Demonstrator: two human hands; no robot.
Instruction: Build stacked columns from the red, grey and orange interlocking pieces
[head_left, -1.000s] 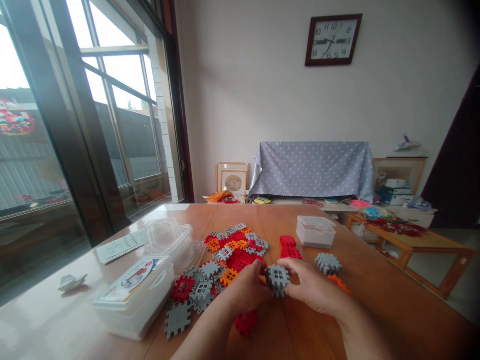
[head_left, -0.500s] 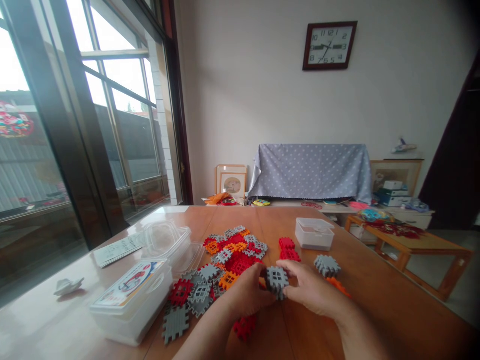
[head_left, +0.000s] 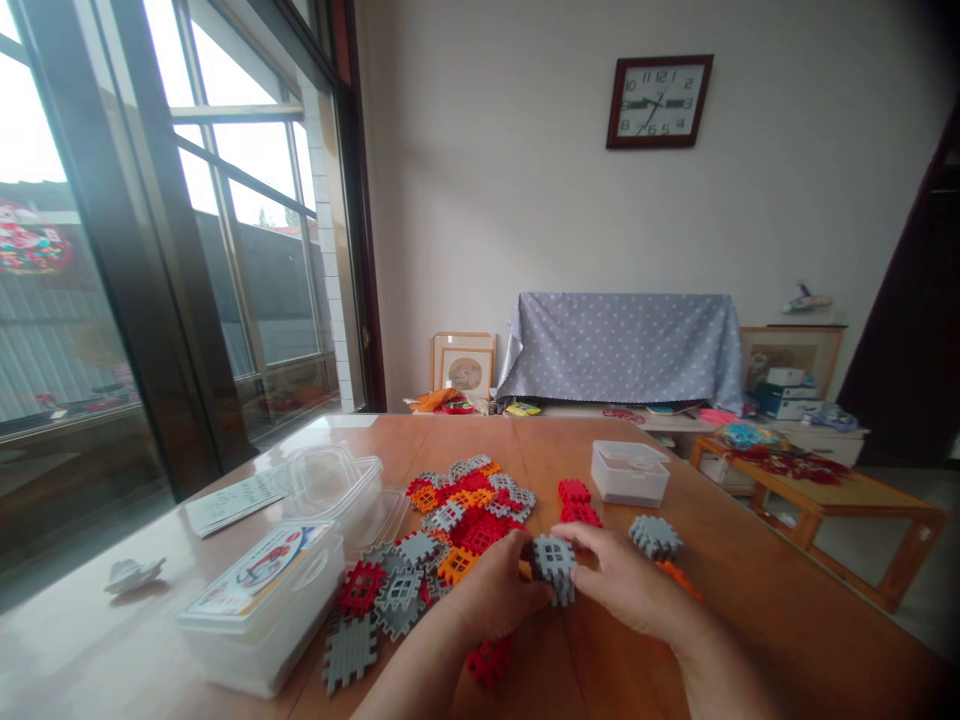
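Observation:
A small stack of grey interlocking building tiles (head_left: pixel 555 562), the top one with a window-like lattice, stands between my two hands over the table. My left hand (head_left: pixel 501 588) closes on its left side, thumb near its lower edge. From the right, my right hand (head_left: pixel 616 572) grips it with thumb and fingers. To the left spreads a heap of red, orange and grey tiles (head_left: pixel 480 530). Partly covered by my left wrist, a red tile (head_left: pixel 491 660) lies near me. Red tiles (head_left: pixel 576 500) sit just beyond my hands. A grey tile stack (head_left: pixel 655 537) is to the right, by orange tiles (head_left: pixel 679 578).
A clear plastic box with a printed lid (head_left: pixel 262 605) stands at the left, with an open clear container (head_left: pixel 352 500) behind it. Another small clear box (head_left: pixel 630 473) is at the back right. Crumpled white wrapping (head_left: pixel 135 574) and a printed sheet (head_left: pixel 236 502) lie far left.
The view has tipped slightly upward. Both hands stay around the grey tile stack, with only a slight shift of the fingers.

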